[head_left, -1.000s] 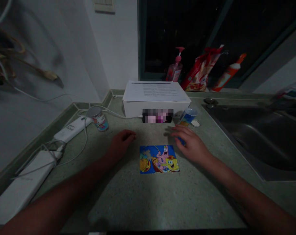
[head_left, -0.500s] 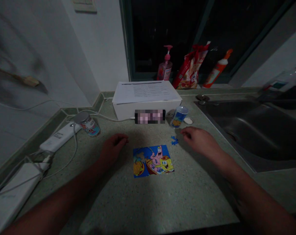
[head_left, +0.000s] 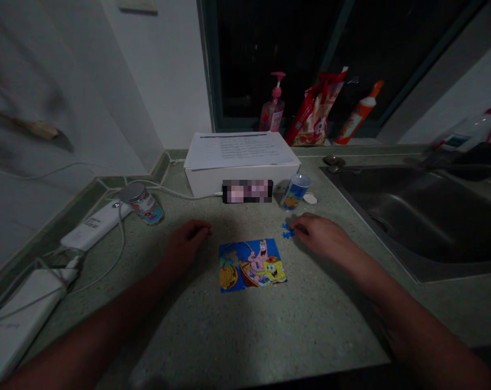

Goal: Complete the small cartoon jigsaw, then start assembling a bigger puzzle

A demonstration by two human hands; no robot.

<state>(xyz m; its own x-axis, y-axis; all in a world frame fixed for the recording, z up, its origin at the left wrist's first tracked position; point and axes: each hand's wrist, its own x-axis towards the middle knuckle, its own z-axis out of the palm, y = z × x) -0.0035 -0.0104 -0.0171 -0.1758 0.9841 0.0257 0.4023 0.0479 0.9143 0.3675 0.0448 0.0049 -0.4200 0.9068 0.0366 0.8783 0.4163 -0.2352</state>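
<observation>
**Hands flank cartoon puzzle [head_left: 252, 265] on dim worktop [head_left: 245, 336]**

Bare worktop lies nearest the camera, with both forearms crossing it. The puzzle lies flat in the middle. Just left of the puzzle, the left hand [head_left: 186, 244] rests on the worktop with its fingers curled under. Whether they hold anything cannot be told. Just right of the puzzle's far corner, the right hand [head_left: 321, 237] lies palm down with its fingertips at the loose blue pieces [head_left: 286, 231]. The dim light hides whether it pinches one. Beyond the puzzle to the left a tin [head_left: 142, 203] leans, and to the right a small blue cup [head_left: 295, 192] stands. Farther behind the puzzle sits a white box [head_left: 241, 162], with a pink pump bottle [head_left: 272, 111] behind it.
</observation>
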